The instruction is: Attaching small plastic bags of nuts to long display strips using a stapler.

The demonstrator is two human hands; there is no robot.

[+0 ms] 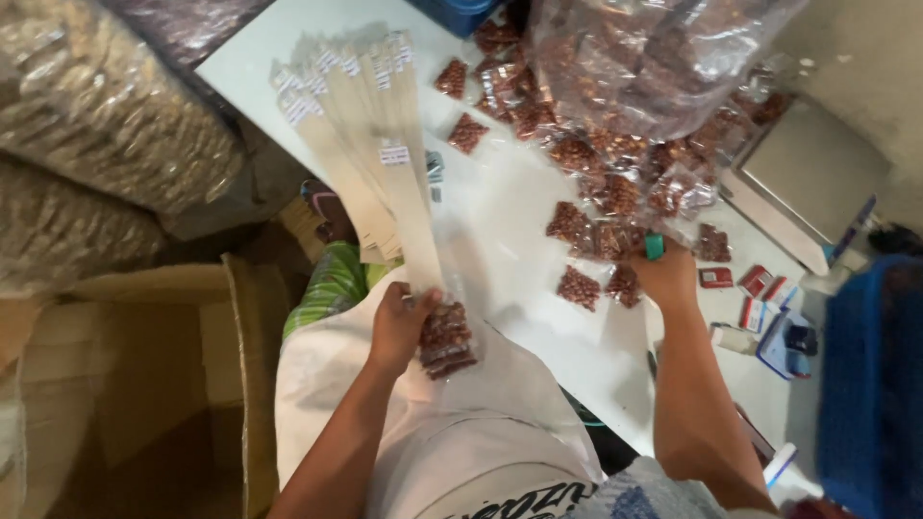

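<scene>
Where peanut packets (580, 286) lie, white table (500, 207).

left hand (399, 322) clenched, right hand (665, 274) reaching forward

From my feed, the big bag (654, 58) of nuts runs off the top edge, so I can't see its mouth. My right hand (665, 274) sits partly under its lower folds; I can't tell what the fingers grip, only a green bit (655, 246) showing. My left hand (399, 322) covers the top of a small packet (447, 338). The labels on the strips (370, 125) are too small to read. The blue tub (460, 12) is cut by the top edge, the blue crate (870, 384) by the right. The scale (803, 178) display is hidden. Small red packs (755, 281) are blurred.
</scene>
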